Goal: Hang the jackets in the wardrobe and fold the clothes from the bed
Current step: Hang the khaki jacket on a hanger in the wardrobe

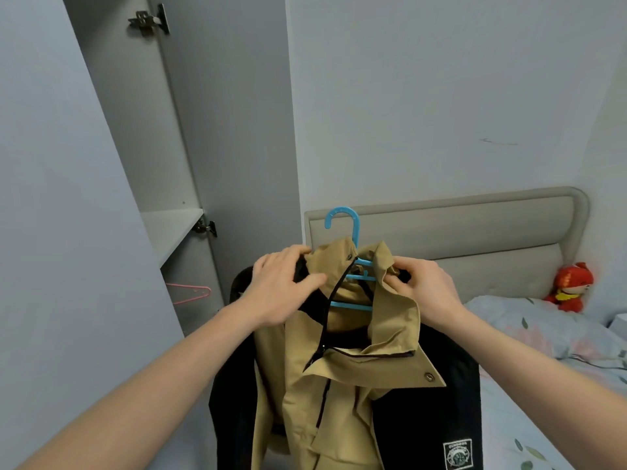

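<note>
Tan and black jacket (342, 385) on a blue hanger (353, 266), held up mid-frame between wardrobe and bed. At far left, open wardrobe (135, 130) with pale door, hinges on the panel edge, a shelf (169, 228) inside, and below it a pink hanger (191, 293). Next, left hand (285, 286) gripping the jacket's left shoulder, fingers curled over the collar, thumb pressed on the tan cloth. Blue hook standing clear above the collar, bars showing in the open neck. Right hand (424, 286) pinching the right collar flap, fingers closed on the fabric. Behind, beige padded headboard (475, 225). At right, bed (543, 385) with floral sheet and pillow (529, 320), and a red doll (571, 286) against the headboard corner.
</note>
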Demonstrator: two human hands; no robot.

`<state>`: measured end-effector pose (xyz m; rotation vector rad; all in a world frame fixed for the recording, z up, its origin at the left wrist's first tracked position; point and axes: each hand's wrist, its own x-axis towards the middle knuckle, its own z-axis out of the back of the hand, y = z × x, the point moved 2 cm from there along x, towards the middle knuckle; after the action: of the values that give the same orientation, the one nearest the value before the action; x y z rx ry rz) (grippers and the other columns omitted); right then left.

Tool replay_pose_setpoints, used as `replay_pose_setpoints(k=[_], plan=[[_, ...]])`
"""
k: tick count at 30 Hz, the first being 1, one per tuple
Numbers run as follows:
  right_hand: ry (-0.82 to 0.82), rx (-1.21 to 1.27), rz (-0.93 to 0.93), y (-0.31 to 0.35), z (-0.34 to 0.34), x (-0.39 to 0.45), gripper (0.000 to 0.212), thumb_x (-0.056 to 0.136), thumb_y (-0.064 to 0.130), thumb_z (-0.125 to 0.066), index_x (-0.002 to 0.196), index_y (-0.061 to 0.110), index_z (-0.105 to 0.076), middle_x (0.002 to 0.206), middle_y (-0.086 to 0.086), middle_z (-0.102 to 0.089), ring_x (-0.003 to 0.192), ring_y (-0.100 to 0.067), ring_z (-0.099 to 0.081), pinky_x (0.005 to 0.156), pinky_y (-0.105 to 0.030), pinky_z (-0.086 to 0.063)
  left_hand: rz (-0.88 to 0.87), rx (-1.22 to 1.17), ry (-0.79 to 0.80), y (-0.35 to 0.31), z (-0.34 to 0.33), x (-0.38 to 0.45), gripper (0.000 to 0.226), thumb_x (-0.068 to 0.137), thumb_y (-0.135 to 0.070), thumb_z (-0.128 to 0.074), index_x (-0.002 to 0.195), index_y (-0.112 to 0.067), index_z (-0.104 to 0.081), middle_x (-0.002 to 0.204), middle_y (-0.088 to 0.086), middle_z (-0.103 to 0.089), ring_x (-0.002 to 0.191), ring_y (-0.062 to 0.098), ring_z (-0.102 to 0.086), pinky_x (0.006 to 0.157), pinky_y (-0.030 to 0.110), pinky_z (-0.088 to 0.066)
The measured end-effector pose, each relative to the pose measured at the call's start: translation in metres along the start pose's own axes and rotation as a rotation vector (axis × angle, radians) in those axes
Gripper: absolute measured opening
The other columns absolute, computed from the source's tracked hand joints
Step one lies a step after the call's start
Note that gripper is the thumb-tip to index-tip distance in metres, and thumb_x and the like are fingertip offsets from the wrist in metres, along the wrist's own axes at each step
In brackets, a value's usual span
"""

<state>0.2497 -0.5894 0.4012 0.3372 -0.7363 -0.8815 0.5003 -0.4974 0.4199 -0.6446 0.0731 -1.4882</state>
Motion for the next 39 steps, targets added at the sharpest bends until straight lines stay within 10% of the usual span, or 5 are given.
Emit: replay_pose_setpoints(k=[10,22,28,35,39], plan=[[-0.105,-0.015,0.04,0.012,-0.03,-0.007,0.02,0.094,0.037,-0.07,0.11,0.047,-0.076,0.077,0.016,-0.063,0.074,-0.007,-0.057,0.059,-0.026,-0.038,0.093,0.117,0.149,-0.04,-0.043,-0.018,0.14,0.051,-0.104,-0.052,0.159,-0.02,-0.019,0.167,-0.004,-0.016,0.158,0.021,-0.001,0.125,0.057,0.01],[-0.095,0.091,-0.077,0.015,-0.044,-0.007,0.023,0.093,0.034,-0.076,0.115,0.031,-0.079,0.098,0.016,-0.075,0.089,-0.006,-0.066,0.08,-0.03,-0.059,0.214,-0.059,0.295,-0.03,-0.066,-0.044,0.154,0.052,-0.095,-0.065,0.159,-0.029,0.023,0.164,-0.009,0.034,0.152,0.02,0.03,0.127,0.057,0.003],[-0.074,0.126,-0.079,0.022,-0.038,-0.011,0.022,0.092,0.037,-0.076,0.113,0.033,-0.079,0.101,0.02,-0.076,0.094,-0.005,-0.067,0.085,-0.035,-0.059,0.139,-0.065,-0.106,0.006,-0.052,-0.028,0.069,0.079,-0.046,-0.082,0.132,-0.031,-0.04,0.134,-0.013,-0.038,0.117,0.007,-0.047,0.091,0.023,-0.048],[-0.007,0.228,-0.083,0.034,-0.045,-0.025,0.021,0.093,0.036,-0.075,0.112,0.029,-0.079,0.1,0.018,-0.074,0.094,-0.003,-0.067,0.086,-0.025,-0.056,0.022,0.243,-0.131,0.027,-0.033,-0.022,0.025,0.087,-0.022,-0.068,0.084,-0.033,-0.045,0.126,-0.015,-0.057,0.127,0.017,-0.044,0.116,0.047,-0.029],[0.136,0.253,-0.058,0.027,-0.048,-0.034,0.021,0.093,0.035,-0.075,0.114,0.036,-0.075,0.102,0.022,-0.073,0.099,0.003,-0.065,0.087,-0.017,-0.051,0.036,0.13,-0.061,0.033,-0.032,-0.031,0.038,0.087,-0.004,-0.057,0.077,-0.031,-0.033,0.075,-0.009,-0.05,0.074,0.015,-0.047,0.067,0.032,-0.039]])
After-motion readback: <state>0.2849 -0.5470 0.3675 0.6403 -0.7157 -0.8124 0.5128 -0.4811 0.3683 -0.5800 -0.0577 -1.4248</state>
